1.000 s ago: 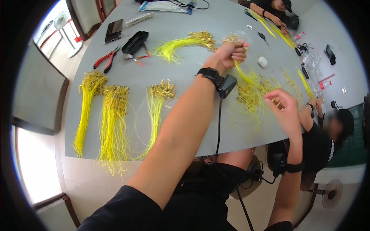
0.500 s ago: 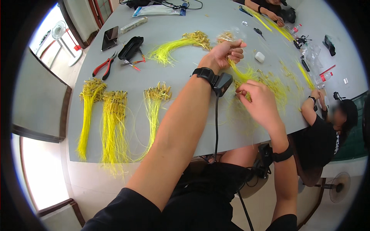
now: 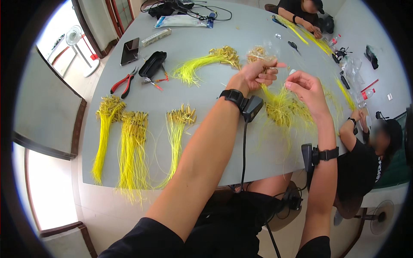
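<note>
My left hand (image 3: 260,74) is closed at the far side of a loose tangled pile of yellow lines (image 3: 286,109). From its curled fingers a bunch of yellow strands hangs toward that pile. My right hand (image 3: 309,88) is raised over the pile's right side, its thumb and fingertips pinched together; whatever is between them is too fine to make out. Just beyond my left hand lies a clear plastic bag (image 3: 257,53) with small gold-coloured pieces. Left of it rests a bundle of yellow lines with gold-coloured metal ends (image 3: 224,55).
Three similar bundles, a left one (image 3: 103,137), a middle one (image 3: 134,146) and a right one (image 3: 175,137), lie near the front edge. Pliers (image 3: 124,82), a black case (image 3: 152,64), a phone (image 3: 130,51) and scissors (image 3: 294,46) lie farther back. Two people work at the right.
My right hand has lifted from the pile and moved right and away from me, fingertips still together. My left hand stays closed by the strands. The whole view has shifted slightly.
</note>
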A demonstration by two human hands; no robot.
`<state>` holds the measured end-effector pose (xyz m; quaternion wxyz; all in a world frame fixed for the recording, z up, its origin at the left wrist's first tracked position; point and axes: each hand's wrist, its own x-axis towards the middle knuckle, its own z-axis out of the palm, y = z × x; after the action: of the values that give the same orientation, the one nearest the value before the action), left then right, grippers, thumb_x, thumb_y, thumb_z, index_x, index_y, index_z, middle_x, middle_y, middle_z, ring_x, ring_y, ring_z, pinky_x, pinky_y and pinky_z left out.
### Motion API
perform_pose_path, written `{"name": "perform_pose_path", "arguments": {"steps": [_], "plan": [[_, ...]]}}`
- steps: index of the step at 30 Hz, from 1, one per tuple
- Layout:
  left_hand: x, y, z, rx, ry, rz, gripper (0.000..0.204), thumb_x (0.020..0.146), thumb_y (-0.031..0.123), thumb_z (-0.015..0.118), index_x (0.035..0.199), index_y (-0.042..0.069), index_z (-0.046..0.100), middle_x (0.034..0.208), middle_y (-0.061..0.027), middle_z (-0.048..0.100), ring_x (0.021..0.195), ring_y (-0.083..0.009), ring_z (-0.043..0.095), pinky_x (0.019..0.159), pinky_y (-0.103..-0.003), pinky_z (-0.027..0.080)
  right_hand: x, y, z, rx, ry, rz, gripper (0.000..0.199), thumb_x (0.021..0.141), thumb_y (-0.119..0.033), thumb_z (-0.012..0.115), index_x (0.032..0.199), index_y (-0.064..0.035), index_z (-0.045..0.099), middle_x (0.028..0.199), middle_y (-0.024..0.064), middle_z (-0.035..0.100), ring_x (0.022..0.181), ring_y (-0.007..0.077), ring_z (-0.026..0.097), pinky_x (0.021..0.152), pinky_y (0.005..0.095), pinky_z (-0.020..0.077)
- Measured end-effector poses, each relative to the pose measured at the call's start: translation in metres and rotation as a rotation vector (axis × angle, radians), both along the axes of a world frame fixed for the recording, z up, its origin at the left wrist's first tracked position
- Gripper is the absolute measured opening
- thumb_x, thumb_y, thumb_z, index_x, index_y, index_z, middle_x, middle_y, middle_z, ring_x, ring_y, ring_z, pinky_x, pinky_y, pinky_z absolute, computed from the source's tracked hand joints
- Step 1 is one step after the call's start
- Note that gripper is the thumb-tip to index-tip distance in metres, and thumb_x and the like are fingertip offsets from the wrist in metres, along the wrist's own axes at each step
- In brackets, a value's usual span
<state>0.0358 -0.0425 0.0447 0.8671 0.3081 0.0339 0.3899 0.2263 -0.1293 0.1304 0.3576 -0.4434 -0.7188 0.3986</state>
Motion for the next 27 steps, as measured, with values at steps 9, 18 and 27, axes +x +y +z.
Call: {"name": "perform_pose_path", "arguments": {"steps": [9,18,27], "plan": [[0.002,-0.009,0.009,0.064,0.249,0.028,0.035,0.1,0.026,0.062,0.118,-0.004,0.061,0.108,-0.009,0.062,0.05,-0.0013,0.028,0.037,-0.016,0.023,0.02,0.052,-0.033,0.055,0.155,-0.044,0.006,0.086,-0.01,0.072,0.085,-0.0049,0.068,0.077,-0.0044,0.063,0.069,0.0013,0.049,0.063,0.0185,0.0364],[0.009,-0.01,0.004,0.239,0.404,0.013,0.03,0.098,0.019,0.063,0.118,-0.002,0.066,0.084,0.004,0.061,0.049,0.0008,0.03,0.039,-0.016,0.022,0.029,0.064,-0.053,-0.081,0.547,-0.088,0.003,0.089,-0.011,0.068,0.089,-0.0074,0.067,0.071,-0.0067,0.057,0.056,-0.0004,0.036,0.049,0.0198,0.0236],[0.01,-0.011,0.007,0.249,0.43,-0.004,0.03,0.099,0.019,0.061,0.12,-0.002,0.064,0.081,0.0052,0.057,0.047,0.0022,0.032,0.037,-0.015,0.022,0.038,0.064,-0.054,-0.038,0.711,-0.209,0.007,0.089,-0.013,0.068,0.095,-0.0088,0.066,0.084,-0.003,0.064,0.065,0.002,0.048,0.056,0.0192,0.0351]]}}
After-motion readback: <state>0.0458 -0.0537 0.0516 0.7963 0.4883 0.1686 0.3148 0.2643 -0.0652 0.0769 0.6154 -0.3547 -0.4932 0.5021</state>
